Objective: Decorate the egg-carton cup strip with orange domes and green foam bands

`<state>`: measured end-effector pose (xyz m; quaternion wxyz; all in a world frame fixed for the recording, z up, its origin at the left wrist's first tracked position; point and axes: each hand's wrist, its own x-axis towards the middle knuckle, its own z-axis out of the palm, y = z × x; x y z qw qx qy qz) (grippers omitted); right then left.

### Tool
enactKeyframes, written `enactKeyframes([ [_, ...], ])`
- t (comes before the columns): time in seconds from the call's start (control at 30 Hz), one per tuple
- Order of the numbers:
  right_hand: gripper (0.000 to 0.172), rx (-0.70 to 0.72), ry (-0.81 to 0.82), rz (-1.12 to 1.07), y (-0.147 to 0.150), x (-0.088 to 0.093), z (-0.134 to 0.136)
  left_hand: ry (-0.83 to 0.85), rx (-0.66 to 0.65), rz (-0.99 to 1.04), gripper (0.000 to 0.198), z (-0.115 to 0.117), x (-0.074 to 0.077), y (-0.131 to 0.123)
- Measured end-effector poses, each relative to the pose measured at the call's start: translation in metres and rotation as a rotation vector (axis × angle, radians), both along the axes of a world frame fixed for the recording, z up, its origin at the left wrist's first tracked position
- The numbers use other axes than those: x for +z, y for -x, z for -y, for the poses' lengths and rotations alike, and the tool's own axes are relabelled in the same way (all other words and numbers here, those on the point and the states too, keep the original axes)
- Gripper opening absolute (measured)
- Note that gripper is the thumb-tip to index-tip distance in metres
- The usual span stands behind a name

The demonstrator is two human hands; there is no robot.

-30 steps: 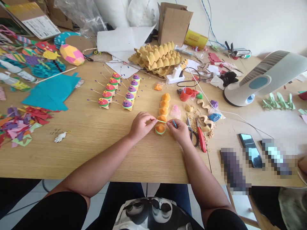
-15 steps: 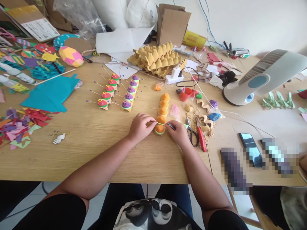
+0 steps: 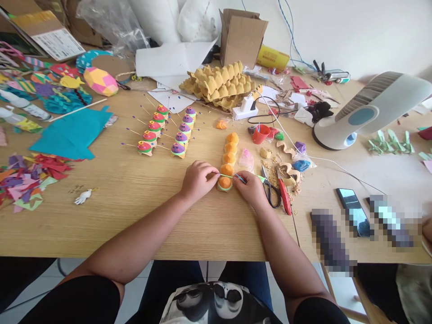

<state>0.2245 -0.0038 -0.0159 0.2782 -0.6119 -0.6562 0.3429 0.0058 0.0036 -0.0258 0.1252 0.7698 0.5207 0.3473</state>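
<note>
A thin light-green strand [image 3: 226, 175] is stretched between my two hands, over the near end of an egg-carton strip [image 3: 229, 157] with orange-covered bumps. My left hand [image 3: 201, 181] pinches the strand's left end. At the other end, the fingers of my right hand [image 3: 250, 185] are closed on the strand, and a slim blue stick [image 3: 240, 178] also pokes out of them. The nearest bump has a green band around its base. Black-handled scissors [image 3: 271, 191] and a red utility knife [image 3: 284, 193] lie just right of my right hand.
Two finished-looking carton strips, one red [image 3: 152, 130] and one purple [image 3: 182, 131], bristle with pins at left. Behind are stacked egg trays [image 3: 219, 83] and a white power adapter [image 3: 245, 109]. A red cup [image 3: 260, 133], a fan [image 3: 357, 114] and phones [image 3: 353, 211] stand or lie rightward.
Both hands keep nearly the same pose, with the green strand still held between them. The whole view has shifted very slightly.
</note>
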Motion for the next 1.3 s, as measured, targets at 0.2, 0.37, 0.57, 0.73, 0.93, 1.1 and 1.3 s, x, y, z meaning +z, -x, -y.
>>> enactKeyframes([
  [0.2,0.024,-0.011,-0.005,-0.007,0.0006,-0.0007,-0.0016,0.006,0.015,-0.011,0.010,-0.0019,-0.0019,0.0006],
  [0.37,0.023,-0.025,-0.017,-0.010,0.0010,-0.0014,-0.0020,-0.001,0.023,-0.016,0.010,-0.0029,-0.0022,0.0005],
  [0.57,0.023,-0.044,-0.029,0.004,0.0014,-0.0026,-0.0034,-0.010,0.037,-0.003,0.010,-0.0046,-0.0036,-0.0003],
  [0.73,0.022,-0.061,-0.033,0.006,0.0021,-0.0034,-0.0048,-0.011,0.049,-0.005,0.010,-0.0061,-0.0040,-0.0006],
  [0.93,0.023,-0.094,-0.039,0.014,0.0041,-0.0048,-0.0063,-0.029,0.055,-0.003,0.011,-0.0067,-0.0035,-0.0020],
  [1.1,0.025,-0.089,-0.064,0.002,0.0066,-0.0032,-0.0069,-0.049,0.057,0.001,0.010,-0.0068,-0.0035,-0.0026],
  [1.3,0.022,-0.110,-0.058,0.007,0.0083,-0.0024,-0.0074,-0.056,0.071,0.010,0.006,-0.0077,-0.0038,-0.0022],
])
